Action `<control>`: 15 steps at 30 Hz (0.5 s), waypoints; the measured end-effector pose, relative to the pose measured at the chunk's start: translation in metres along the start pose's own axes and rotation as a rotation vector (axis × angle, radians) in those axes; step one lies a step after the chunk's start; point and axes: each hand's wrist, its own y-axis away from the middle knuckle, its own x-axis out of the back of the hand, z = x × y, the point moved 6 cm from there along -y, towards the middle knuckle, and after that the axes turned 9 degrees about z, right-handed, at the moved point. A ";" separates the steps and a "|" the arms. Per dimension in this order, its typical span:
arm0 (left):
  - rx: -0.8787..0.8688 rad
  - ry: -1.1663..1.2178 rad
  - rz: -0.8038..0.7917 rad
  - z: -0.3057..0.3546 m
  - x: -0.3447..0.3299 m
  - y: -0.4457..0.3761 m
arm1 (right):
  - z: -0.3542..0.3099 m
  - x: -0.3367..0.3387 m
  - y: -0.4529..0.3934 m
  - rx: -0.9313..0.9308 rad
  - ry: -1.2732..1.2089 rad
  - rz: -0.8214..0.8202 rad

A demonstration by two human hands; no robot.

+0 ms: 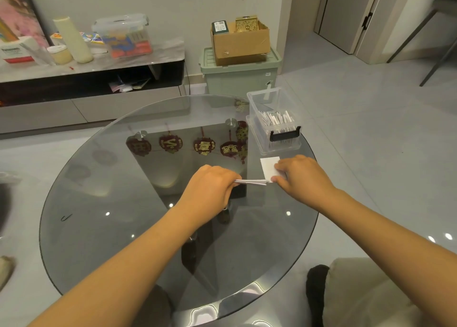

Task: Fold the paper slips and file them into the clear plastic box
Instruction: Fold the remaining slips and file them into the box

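Clear plastic box point(273, 118) already holds many folded slips. Left hand point(210, 185) pinches a folded slip point(249, 182); right hand point(300, 175) pinches an unfolded slip point(269, 167) on the desk point(99, 203). Both unfiled.

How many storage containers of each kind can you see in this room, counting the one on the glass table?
Clear plastic box holding folded paper slips, on the round glass table: 1
Clear lidded plastic tub on the low cabinet: 1
Pale green lidded plastic bin on the floor: 1
Brown cardboard box on top of the green bin: 1
Total: 4
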 end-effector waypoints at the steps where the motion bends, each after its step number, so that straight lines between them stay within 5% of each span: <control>1: -0.008 -0.011 -0.001 0.000 0.000 0.000 | 0.000 -0.001 -0.001 0.005 0.015 0.005; 15: 0.073 -0.061 -0.003 -0.015 0.005 0.001 | -0.018 0.013 -0.006 -0.025 0.161 -0.004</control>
